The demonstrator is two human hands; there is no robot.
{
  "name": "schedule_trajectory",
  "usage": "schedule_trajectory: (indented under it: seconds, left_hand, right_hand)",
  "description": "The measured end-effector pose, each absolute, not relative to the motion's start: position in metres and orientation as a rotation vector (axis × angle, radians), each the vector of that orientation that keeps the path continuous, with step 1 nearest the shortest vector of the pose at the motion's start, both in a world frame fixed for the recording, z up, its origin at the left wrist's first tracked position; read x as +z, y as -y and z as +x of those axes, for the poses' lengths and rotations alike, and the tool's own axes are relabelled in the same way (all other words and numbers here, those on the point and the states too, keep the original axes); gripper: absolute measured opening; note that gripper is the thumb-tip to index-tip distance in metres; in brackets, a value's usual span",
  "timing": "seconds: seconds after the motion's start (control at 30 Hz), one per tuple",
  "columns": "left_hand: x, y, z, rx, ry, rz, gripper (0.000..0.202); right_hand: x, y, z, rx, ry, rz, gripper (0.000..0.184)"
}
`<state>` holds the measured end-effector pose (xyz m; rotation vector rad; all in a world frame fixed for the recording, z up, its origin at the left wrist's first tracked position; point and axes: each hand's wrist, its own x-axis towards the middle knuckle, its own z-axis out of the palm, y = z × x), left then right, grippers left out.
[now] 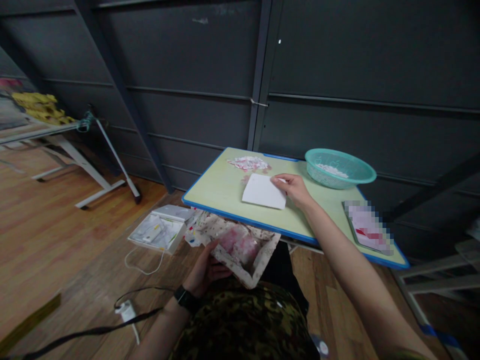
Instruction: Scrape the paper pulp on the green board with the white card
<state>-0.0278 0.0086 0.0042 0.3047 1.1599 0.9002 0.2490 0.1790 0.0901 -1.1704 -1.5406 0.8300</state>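
Note:
My right hand (pixel 294 189) pinches the right edge of a white sheet of card or thick paper (pixel 264 192) over the pale yellow tabletop (pixel 210 187). Whether the sheet rests on the top or hovers just above it, I cannot tell. My left hand (pixel 210 267) grips the near left side of a shallow patterned box (pixel 258 270), which is tilted below the table's front edge. Crumpled clear plastic with pinkish contents (pixel 240 245) lies inside the box. Behind the sheet is a loose pile of small white and pink pieces (pixel 249 163).
A turquoise plastic basket (pixel 348 167) with white pieces stands at the table's back right. In front of it lies a blurred-out flat device (pixel 367 227). On the floor are an opened white box (pixel 159 232) and a power strip with cables (pixel 127 311). Dark metal panels (pixel 195 65) rise behind.

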Motion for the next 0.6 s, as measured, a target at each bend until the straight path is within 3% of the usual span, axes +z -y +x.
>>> schedule_trajectory:
  seconds: [0.2,0.6]
  left_hand:
    - [0.007,-0.008,-0.028,0.905,-1.162,0.314,0.028]
    - [0.005,-0.009,-0.029,0.896,-1.167,0.312,0.029]
  right_hand:
    - [0.090,-0.194,0.274,0.311,1.498,-1.313,0.037]
    - [0.094,-0.190,0.275,0.264,1.544,-1.414,0.038]
